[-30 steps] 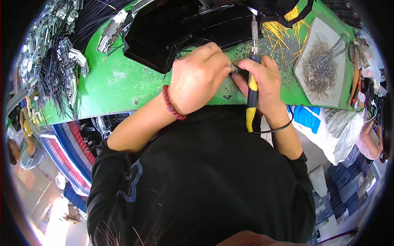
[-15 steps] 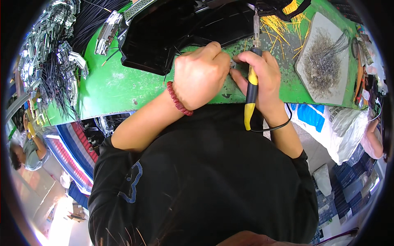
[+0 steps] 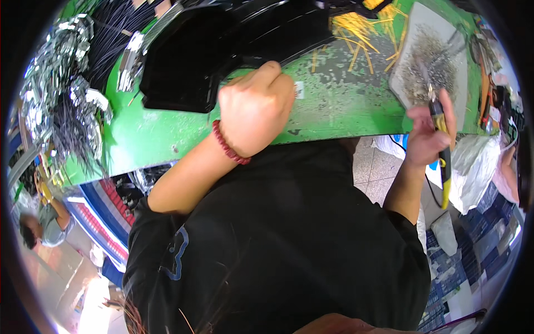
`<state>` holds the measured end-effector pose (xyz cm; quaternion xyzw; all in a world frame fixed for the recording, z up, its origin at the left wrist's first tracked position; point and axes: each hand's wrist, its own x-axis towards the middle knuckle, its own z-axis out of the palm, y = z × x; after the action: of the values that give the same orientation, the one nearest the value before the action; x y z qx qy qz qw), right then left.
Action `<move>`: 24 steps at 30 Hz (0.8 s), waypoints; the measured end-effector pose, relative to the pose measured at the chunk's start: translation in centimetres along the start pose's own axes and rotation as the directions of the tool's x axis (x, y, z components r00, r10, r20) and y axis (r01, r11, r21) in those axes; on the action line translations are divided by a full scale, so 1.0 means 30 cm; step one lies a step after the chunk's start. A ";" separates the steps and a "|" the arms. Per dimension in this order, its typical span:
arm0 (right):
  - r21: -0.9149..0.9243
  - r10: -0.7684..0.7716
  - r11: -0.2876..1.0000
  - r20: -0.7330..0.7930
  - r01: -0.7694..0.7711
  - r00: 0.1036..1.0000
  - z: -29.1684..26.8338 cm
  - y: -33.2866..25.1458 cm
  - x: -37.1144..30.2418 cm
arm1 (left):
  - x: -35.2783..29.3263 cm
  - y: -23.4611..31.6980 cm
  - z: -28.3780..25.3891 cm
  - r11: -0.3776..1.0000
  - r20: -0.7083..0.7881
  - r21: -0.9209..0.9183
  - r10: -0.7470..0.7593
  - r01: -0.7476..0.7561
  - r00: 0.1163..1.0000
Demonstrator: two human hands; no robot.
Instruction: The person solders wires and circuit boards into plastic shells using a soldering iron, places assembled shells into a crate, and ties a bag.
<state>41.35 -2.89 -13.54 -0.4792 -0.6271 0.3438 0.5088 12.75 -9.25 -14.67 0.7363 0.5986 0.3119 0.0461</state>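
My right hand [image 3: 431, 136] is wrapped around a soldering iron [image 3: 439, 117] with a yellow and black handle. The iron's blurred front end points up over a grey slab [image 3: 401, 75], which is covered with dark grains and thin wire bits. My left hand [image 3: 257, 103] is closed in a fist above the green table [image 3: 339, 103], beside a large glossy black plastic part [image 3: 181, 61]. Whatever its fingers pinch is hidden from view. A small white piece [image 3: 300, 89] shows just right of that fist.
Yellow wires [image 3: 356, 33] lie scattered at the back. On the left are a heap of shiny clear strips [image 3: 61, 67] and black wires [image 3: 111, 55]. Tools [image 3: 486, 89] line the right edge. White bags [image 3: 473, 172] hang below, and another person [image 3: 47, 222] is far left.
My right hand has carried the soldering iron away from my left hand, rightward to the grey slab. My left fist has shifted slightly left in the picture.
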 end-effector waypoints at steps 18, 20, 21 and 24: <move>0.157 0.103 0.985 -0.222 -0.069 0.970 -0.133 0.123 0.026 | 0.009 0.014 -0.022 0.993 0.090 -0.069 -0.087 0.093 0.992; 0.157 0.114 0.984 -0.218 -0.080 0.969 -0.137 0.128 0.032 | 0.013 0.014 -0.021 0.991 0.081 -0.088 -0.092 0.099 0.993; 0.154 0.125 0.984 -0.218 -0.093 0.968 -0.137 0.130 0.032 | 0.012 0.014 -0.021 0.991 0.081 -0.085 -0.095 0.102 0.992; 0.163 0.107 0.984 -0.196 -0.075 0.975 -0.130 0.130 0.037 | 0.013 0.016 -0.022 0.991 0.087 -0.086 -0.095 0.102 0.992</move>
<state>46.09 -0.85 -15.82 -0.4995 -0.5205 0.3635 0.5894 12.85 -9.22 -13.79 0.7152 0.6172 0.3054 0.1193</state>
